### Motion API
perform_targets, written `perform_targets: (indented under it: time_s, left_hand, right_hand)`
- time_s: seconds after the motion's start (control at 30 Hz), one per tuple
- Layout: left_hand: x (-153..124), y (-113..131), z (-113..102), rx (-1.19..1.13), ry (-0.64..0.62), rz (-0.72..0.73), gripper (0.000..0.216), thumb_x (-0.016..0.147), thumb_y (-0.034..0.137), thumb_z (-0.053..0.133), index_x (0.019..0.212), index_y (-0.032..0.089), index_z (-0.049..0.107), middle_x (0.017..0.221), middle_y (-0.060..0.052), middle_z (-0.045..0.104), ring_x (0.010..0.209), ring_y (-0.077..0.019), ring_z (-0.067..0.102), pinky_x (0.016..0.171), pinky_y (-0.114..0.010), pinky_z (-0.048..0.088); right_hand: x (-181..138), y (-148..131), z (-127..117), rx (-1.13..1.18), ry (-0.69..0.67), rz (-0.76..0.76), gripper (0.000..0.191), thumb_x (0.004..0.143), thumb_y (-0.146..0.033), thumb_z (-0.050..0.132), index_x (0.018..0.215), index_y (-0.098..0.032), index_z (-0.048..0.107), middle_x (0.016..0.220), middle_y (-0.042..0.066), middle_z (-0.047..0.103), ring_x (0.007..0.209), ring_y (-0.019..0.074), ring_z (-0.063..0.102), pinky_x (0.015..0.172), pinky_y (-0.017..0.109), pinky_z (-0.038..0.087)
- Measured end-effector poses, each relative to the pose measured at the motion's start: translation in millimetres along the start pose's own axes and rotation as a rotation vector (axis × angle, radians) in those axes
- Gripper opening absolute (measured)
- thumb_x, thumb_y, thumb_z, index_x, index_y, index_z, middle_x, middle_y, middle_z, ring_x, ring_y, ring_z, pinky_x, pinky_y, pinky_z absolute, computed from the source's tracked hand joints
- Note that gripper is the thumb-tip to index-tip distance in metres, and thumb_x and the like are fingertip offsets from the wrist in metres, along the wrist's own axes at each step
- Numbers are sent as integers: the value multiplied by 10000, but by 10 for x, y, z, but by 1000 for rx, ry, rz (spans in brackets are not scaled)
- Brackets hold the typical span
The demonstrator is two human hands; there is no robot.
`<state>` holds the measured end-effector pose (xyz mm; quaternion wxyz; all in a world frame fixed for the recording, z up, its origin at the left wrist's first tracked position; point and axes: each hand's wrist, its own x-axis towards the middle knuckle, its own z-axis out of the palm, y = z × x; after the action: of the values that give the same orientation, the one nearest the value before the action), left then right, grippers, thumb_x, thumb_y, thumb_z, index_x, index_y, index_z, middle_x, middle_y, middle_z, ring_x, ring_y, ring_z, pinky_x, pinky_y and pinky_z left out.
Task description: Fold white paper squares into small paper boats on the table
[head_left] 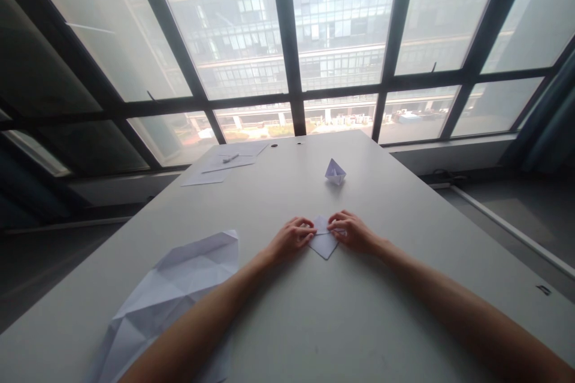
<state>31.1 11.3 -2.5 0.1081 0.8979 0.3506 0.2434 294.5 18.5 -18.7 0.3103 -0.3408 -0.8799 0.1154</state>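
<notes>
A small folded white paper [324, 243], diamond-shaped, lies flat on the white table [359, 311] at its middle. My left hand [291, 238] pinches its left upper edge with curled fingers. My right hand [353, 231] pinches the right upper edge the same way. The fingertips of both hands nearly meet over the paper's top. Beyond them, a finished small paper boat [335, 172] stands on the table, apart from both hands.
A large creased white sheet [179, 287] lies at the near left, beside my left forearm. Flat sheets with a pen [227, 163] rest at the far left corner. Behind the table stands a wall of windows [287, 42].
</notes>
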Motion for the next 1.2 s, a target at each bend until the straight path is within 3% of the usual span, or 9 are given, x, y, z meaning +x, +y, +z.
perform_targets:
  time_s: [0.2, 0.4, 0.53, 0.67, 0.8, 0.9, 1.0, 1.2]
  left_hand:
    - [4, -82, 55, 60, 22, -7, 280, 962, 221, 551, 1183, 271, 715, 1225, -37, 693, 1186, -221, 586, 1060, -400, 452]
    - [-18, -67, 36, 136, 28, -19, 271, 948, 251, 576, 1181, 281, 712, 1286, -52, 635, 1224, -241, 537, 1072, -428, 438]
    - [-32, -4, -4, 187, 1, -59, 284, 949, 302, 582, 1212, 297, 691, 1204, -58, 633, 1155, -246, 549, 1020, -431, 463]
    - [-29, 14, -26, 180, -40, -55, 295, 973, 340, 547, 1237, 296, 670, 1235, -54, 644, 1175, -241, 559, 1038, -432, 446]
    - [-37, -2, -16, 186, -75, -55, 347, 988, 409, 512, 1298, 308, 632, 1365, -49, 606, 1327, -278, 476, 1128, -516, 339]
    - [-46, 5, -17, 208, -154, -26, 423, 982, 470, 502, 1374, 324, 569, 1495, -59, 485, 1427, -318, 350, 1153, -575, 270]
    - [-48, 39, -33, 234, -156, 2, 475, 961, 513, 521, 1391, 316, 554, 1545, -68, 408, 1466, -331, 264, 1167, -568, 246]
    - [-38, 67, -39, 234, -101, 4, 480, 928, 531, 572, 1338, 283, 597, 1391, -78, 557, 1367, -291, 421, 1194, -517, 221]
  right_hand:
    - [-7, -68, 9, -10, 0, -2, 186, 841, -134, 660, 959, -250, 746, 1003, 58, 690, 950, 215, 605, 907, 390, 460]
    - [-1, -135, -41, 5, 7, -78, 119, 861, -157, 650, 898, -242, 725, 1120, 65, 692, 1068, 234, 593, 950, 416, 450]
    - [6, -230, -86, 34, -34, -152, 76, 855, -180, 668, 885, -236, 711, 983, 43, 731, 938, 206, 648, 970, 425, 430]
    - [10, -278, -61, 102, -28, -167, 203, 893, -164, 607, 1064, -233, 694, 1003, 53, 741, 942, 197, 664, 935, 375, 474]
    - [14, -177, 25, 64, 23, -127, 287, 888, -80, 549, 1072, -236, 705, 1152, 73, 715, 1098, 222, 624, 968, 393, 479]
    - [13, -90, 53, 9, -8, -80, 422, 790, 35, 530, 1064, -233, 709, 1221, 70, 687, 1147, 236, 594, 986, 415, 471]
    - [11, -82, 22, -39, -49, -72, 534, 672, 101, 509, 1034, -236, 711, 1173, 55, 699, 1076, 240, 598, 968, 428, 471]
    - [4, -182, -35, 72, -51, -163, 435, 720, 61, 538, 1000, -230, 697, 1011, 40, 721, 948, 197, 608, 881, 344, 508]
